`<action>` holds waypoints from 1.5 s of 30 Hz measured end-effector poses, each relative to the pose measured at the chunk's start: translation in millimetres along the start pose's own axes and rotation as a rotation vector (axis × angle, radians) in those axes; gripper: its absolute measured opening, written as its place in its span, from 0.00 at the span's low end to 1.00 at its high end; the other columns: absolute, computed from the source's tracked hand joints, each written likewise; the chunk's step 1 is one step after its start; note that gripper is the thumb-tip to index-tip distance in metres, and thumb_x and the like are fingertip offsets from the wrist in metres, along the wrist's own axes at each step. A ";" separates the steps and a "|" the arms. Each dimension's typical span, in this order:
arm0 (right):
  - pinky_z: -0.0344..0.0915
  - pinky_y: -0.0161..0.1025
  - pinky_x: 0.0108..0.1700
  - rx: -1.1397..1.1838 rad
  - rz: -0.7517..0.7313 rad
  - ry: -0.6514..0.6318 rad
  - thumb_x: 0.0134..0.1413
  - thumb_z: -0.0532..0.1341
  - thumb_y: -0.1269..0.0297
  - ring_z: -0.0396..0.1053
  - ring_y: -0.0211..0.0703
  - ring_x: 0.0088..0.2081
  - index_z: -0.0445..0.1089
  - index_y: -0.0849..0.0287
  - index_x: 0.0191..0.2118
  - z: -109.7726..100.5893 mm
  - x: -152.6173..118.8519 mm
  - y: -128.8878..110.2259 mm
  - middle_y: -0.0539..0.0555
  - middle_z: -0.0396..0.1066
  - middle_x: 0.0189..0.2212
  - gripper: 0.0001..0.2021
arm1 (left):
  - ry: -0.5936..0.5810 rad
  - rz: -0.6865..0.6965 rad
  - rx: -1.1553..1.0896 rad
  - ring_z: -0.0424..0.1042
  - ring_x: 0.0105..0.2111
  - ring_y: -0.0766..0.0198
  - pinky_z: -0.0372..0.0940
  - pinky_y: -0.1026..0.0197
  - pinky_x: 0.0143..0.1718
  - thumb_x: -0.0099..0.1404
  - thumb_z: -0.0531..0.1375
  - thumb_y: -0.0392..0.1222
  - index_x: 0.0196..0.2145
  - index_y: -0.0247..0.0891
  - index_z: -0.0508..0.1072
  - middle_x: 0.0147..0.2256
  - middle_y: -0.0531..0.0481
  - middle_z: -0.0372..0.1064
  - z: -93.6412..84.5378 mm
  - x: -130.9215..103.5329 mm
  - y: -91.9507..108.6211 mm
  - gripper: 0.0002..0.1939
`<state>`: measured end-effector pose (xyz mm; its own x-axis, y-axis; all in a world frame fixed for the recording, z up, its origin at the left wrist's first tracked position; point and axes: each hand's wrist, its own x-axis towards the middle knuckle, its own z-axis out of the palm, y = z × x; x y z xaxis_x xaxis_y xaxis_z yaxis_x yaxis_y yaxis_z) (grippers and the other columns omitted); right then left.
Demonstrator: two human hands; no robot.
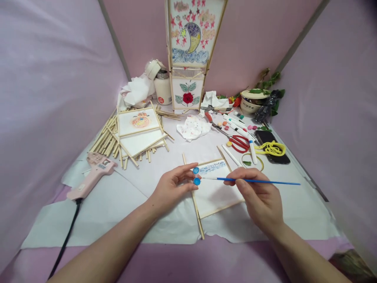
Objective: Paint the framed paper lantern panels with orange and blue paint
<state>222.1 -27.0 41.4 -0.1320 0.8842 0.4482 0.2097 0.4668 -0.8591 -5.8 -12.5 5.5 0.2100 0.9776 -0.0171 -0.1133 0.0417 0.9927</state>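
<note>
Two small blue paint pots [196, 181] are held between the fingers and thumb of my left hand [173, 184]. My right hand [260, 194] grips a thin blue paintbrush [271, 182], its tip pointing left and close to the pots. Beneath both hands lies a white sheet in a stick frame [213, 198], with rows of blue dabs [212, 167] along its top edge. The sheet's right side is partly hidden by my right hand.
A pink glue gun [93, 175] and a pile of sticks [107, 137] lie left. Behind stand a decorated panel [188, 92] and a bottle [163, 88]. Red scissors [240, 144], markers [252, 151], a phone [278, 157] and yellow cord [272, 148] are right.
</note>
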 end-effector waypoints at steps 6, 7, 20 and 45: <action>0.60 0.47 0.40 -0.349 -0.385 -0.241 0.52 0.55 0.76 0.71 0.43 0.33 0.64 0.56 0.39 0.8 -10.1 0.8 0.53 0.75 0.34 0.10 | -0.096 0.091 0.349 0.78 0.41 0.57 0.69 0.54 0.49 0.58 0.67 0.35 0.55 0.46 0.72 0.41 0.49 0.79 -2.4 -2.7 -4.7 0.26; 0.59 0.47 0.40 -0.395 -0.404 -0.278 0.51 0.55 0.77 0.70 0.43 0.33 0.64 0.56 0.39 0.7 -10.1 -0.1 0.53 0.75 0.34 0.10 | -0.109 0.096 0.373 0.78 0.41 0.57 0.69 0.54 0.50 0.59 0.67 0.35 0.55 0.46 0.72 0.41 0.49 0.79 -2.8 -2.7 -4.9 0.26; 0.57 0.46 0.41 -0.465 -0.399 -0.330 0.49 0.56 0.79 0.72 0.42 0.34 0.63 0.57 0.41 4.7 -8.4 3.5 0.52 0.77 0.35 0.14 | -0.110 0.099 0.455 0.79 0.41 0.55 0.70 0.54 0.48 0.58 0.67 0.37 0.55 0.50 0.72 0.40 0.52 0.80 -2.8 -0.8 0.4 0.27; 0.56 0.46 0.43 -0.560 -0.236 -0.157 0.55 0.56 0.78 0.69 0.43 0.35 0.65 0.58 0.42 -0.3 -4.5 21.1 0.53 0.74 0.34 0.11 | 0.013 -0.012 0.320 0.77 0.42 0.58 0.70 0.59 0.49 0.58 0.67 0.37 0.54 0.47 0.73 0.38 0.52 0.78 -6.9 0.0 -2.6 0.25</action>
<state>227.4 -21.1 21.3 -0.3685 0.7624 0.5320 0.6277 0.6262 -0.4625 -12.2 -11.3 2.1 0.1967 0.9801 -0.0282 0.2003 -0.0120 0.9797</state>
